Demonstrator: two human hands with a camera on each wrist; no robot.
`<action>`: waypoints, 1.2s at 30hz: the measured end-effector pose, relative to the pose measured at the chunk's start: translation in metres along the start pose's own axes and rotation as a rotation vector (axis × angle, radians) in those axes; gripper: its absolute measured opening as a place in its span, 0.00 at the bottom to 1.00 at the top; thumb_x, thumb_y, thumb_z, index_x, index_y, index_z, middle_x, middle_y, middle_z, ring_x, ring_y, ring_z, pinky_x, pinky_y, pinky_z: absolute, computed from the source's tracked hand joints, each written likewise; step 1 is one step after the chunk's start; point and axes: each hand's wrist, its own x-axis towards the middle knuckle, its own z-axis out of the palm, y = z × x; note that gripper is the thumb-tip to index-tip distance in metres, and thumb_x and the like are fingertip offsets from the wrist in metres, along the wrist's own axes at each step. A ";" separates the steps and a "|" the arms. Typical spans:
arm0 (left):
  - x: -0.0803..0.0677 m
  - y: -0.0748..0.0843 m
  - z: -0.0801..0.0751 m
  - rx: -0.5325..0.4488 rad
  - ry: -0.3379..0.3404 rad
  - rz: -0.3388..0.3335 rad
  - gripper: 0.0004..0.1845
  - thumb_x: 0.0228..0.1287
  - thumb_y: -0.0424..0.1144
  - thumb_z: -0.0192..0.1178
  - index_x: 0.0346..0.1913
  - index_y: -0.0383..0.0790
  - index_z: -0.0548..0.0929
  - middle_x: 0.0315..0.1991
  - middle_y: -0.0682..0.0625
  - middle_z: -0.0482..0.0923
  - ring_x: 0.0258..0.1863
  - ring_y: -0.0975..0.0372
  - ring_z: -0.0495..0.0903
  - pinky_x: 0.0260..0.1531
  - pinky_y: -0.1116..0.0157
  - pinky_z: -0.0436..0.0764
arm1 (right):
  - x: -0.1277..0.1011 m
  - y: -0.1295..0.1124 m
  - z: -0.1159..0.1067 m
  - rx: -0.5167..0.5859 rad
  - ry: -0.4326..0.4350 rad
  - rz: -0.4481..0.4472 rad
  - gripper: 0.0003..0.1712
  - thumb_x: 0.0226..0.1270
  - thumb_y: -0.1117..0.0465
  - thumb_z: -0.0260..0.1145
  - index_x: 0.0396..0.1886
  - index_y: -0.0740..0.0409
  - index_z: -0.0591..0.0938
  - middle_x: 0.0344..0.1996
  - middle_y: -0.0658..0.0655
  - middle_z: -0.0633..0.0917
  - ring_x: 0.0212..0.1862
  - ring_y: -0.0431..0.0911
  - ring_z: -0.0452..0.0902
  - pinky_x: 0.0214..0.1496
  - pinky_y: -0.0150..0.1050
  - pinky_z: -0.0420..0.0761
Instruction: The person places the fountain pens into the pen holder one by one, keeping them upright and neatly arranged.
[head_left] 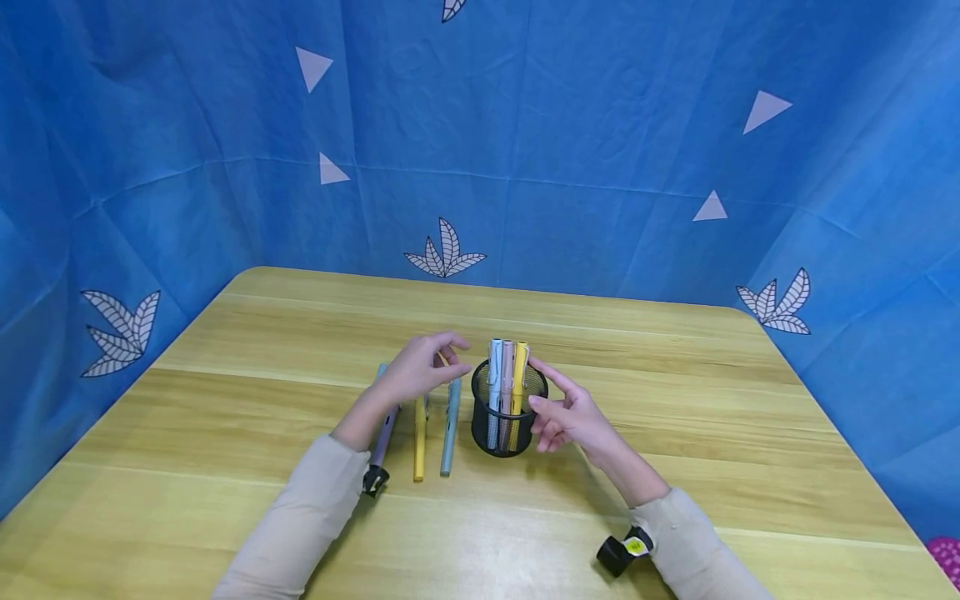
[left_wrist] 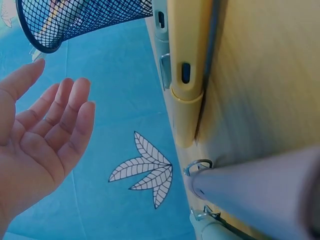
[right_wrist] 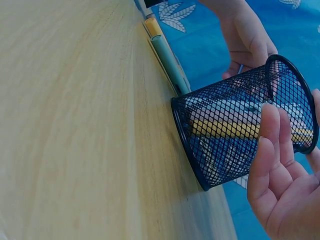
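Black wire-mesh cup [head_left: 508, 417] upright mid wooden tabletop [head_left: 675, 400], holding three pens. Right hand [head_left: 567, 414] fingers straight, touching cup side, apparently steadying. Left hand [head_left: 420, 371] loose, empty, above yellow pen [head_left: 420, 446] lying flat.

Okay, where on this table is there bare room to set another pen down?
The wooden table is bare right of the black mesh pen cup, along its far edge and along its near edge between the sleeves. It's crowded left of the cup, where three pens lie under the left hand.
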 end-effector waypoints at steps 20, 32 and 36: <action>-0.007 -0.011 -0.006 0.008 -0.015 -0.021 0.18 0.59 0.39 0.59 0.50 0.33 0.75 0.30 0.50 0.76 0.24 0.62 0.73 0.26 0.67 0.75 | -0.001 0.000 0.000 0.002 -0.014 -0.012 0.37 0.65 0.60 0.57 0.70 0.46 0.52 0.17 0.57 0.79 0.14 0.44 0.75 0.18 0.35 0.76; -0.011 -0.022 -0.009 0.009 0.000 -0.030 0.18 0.59 0.39 0.58 0.50 0.32 0.75 0.30 0.49 0.75 0.24 0.61 0.74 0.26 0.67 0.76 | -0.001 0.000 0.000 0.013 -0.014 -0.011 0.37 0.65 0.59 0.57 0.70 0.46 0.52 0.17 0.59 0.79 0.14 0.44 0.75 0.17 0.34 0.76; -0.013 -0.024 -0.012 0.011 -0.005 -0.034 0.18 0.59 0.38 0.58 0.50 0.31 0.75 0.30 0.49 0.75 0.25 0.61 0.74 0.25 0.67 0.76 | -0.001 0.000 -0.001 0.008 -0.015 -0.014 0.37 0.65 0.60 0.57 0.70 0.46 0.52 0.17 0.58 0.79 0.14 0.44 0.75 0.17 0.34 0.76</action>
